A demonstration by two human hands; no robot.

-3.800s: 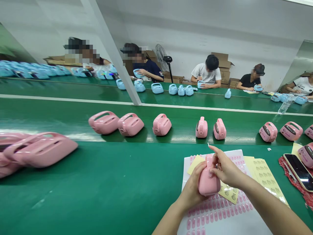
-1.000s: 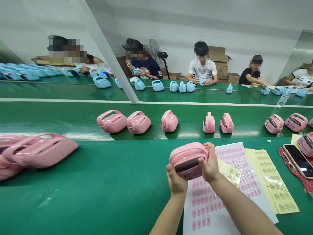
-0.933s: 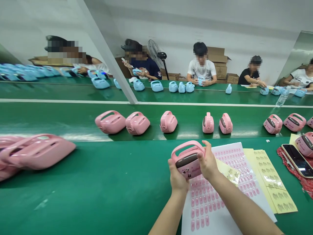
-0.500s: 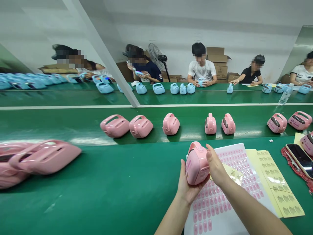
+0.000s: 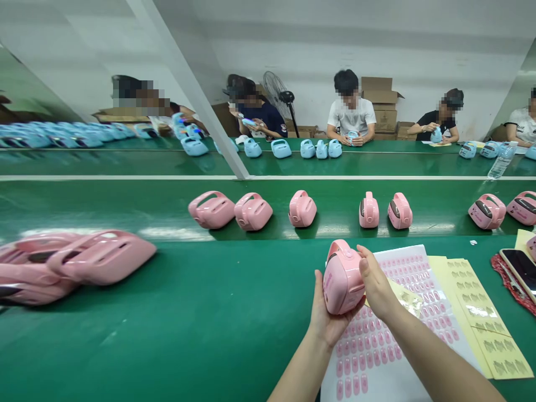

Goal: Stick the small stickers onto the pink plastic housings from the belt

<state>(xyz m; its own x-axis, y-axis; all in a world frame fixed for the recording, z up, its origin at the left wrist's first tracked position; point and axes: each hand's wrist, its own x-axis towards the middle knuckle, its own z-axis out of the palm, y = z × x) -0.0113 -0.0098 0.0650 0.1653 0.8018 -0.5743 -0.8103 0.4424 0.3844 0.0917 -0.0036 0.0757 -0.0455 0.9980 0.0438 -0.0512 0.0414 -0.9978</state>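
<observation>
A pink handled device (image 5: 341,286), rounded and glossy with a dark window, is held up over the near table. My left hand (image 5: 323,322) cups it from below and the left, fingers under its base. On its right side, my right hand (image 5: 379,289) closes against it, thumb raised near the handle. Beneath my hands lies a white sheet of pink oval stickers (image 5: 372,340). A small yellow sticker sheet (image 5: 411,300) shows behind my right wrist; whether my right fingers also hold it I cannot tell.
Larger yellow sticker sheets (image 5: 477,307) and a phone (image 5: 521,268) on red mesh lie to the right. Pink devices (image 5: 253,212) line the green belt; more (image 5: 104,259) stand at left. Blue devices (image 5: 280,149), a bottle (image 5: 502,161), a slanted post (image 5: 196,95) and several co-workers are beyond.
The view has turned slightly left. My hands keep nearly the same hold on the pink device. Across the belt, a co-worker in black has picked up a blue device.
</observation>
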